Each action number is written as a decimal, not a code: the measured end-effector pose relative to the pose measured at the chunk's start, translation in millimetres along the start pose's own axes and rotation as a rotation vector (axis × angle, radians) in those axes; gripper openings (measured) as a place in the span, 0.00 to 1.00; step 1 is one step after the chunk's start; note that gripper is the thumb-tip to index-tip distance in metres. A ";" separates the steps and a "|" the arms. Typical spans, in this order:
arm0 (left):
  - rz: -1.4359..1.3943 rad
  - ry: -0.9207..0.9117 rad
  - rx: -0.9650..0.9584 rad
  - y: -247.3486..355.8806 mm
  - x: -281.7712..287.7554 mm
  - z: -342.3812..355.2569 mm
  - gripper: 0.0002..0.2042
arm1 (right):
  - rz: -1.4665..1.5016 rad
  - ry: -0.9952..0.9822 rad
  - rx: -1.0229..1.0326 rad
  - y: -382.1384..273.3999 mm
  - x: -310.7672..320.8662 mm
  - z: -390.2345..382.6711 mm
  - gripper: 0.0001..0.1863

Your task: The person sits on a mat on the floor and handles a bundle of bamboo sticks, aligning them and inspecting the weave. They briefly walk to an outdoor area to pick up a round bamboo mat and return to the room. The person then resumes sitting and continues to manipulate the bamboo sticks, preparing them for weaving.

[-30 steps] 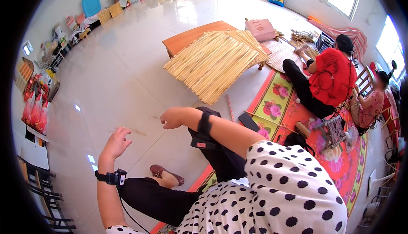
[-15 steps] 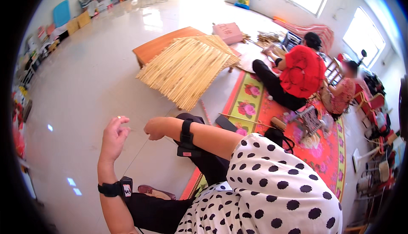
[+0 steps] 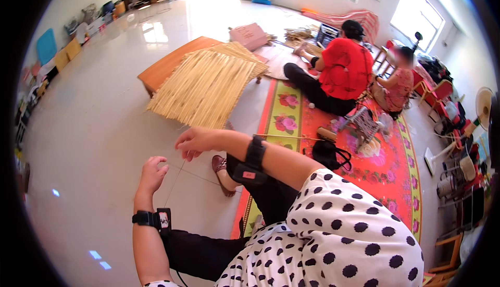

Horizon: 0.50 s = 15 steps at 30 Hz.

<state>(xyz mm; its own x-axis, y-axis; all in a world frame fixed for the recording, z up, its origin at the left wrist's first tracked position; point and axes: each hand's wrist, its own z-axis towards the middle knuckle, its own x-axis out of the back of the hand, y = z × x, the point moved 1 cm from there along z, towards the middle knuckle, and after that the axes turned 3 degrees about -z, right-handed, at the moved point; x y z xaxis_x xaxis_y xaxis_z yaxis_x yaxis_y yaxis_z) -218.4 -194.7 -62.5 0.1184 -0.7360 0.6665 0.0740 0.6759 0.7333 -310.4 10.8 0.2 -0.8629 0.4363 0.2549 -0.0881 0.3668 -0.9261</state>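
Note:
My left hand (image 3: pixel 153 173) is raised over the pale tiled floor, fingers loosely bent and holding nothing. Just beyond it and to the right, my right hand (image 3: pixel 198 141) hangs in the air, its fingers apart and drooping, nothing in them. Both wrists wear black straps with small boxes. In front of my hands a mat of straw-coloured stalks (image 3: pixel 208 83) lies slantwise over a low wooden table (image 3: pixel 167 67), its near edge overhanging. Neither hand touches the mat.
On my right a red floral rug (image 3: pixel 364 182) carries a black bag (image 3: pixel 327 155), a thin stick and a brown roll. A person in red (image 3: pixel 344 73) sits at its far part; another sits beside them. A pink box (image 3: pixel 248 37) stands behind the table.
My view has shifted, so the table and rug appear further left. My hands have come closer together, and my right fingers have spread. My shod foot now shows beside the rug.

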 end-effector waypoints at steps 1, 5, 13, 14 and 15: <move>0.041 0.005 -0.009 0.7 3.1 -2.9 0.11 | 0.068 0.014 0.019 1.6 3.6 -0.1 0.15; 0.140 0.072 0.068 -5.2 14.5 -21.7 0.11 | 0.045 0.082 0.047 4.9 32.2 -4.3 0.16; 0.150 0.182 0.287 -13.5 51.6 -99.1 0.12 | 0.322 0.393 -0.017 59.3 94.1 -5.5 0.17; 0.127 0.195 0.325 -8.2 51.2 -102.5 0.12 | 0.444 0.488 -0.025 81.7 107.5 -4.6 0.17; 0.107 0.203 0.364 3.4 53.1 -106.2 0.12 | 0.571 0.584 -0.036 108.5 120.9 -0.5 0.17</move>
<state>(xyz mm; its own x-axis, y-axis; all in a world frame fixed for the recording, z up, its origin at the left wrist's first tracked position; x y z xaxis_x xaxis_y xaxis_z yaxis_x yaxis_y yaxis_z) -106.7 -227.5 -38.9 0.3019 -0.6151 0.7283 -0.2996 0.6641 0.6850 -424.0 103.8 -69.3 -0.3708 0.9179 -0.1410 0.3118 -0.0200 -0.9500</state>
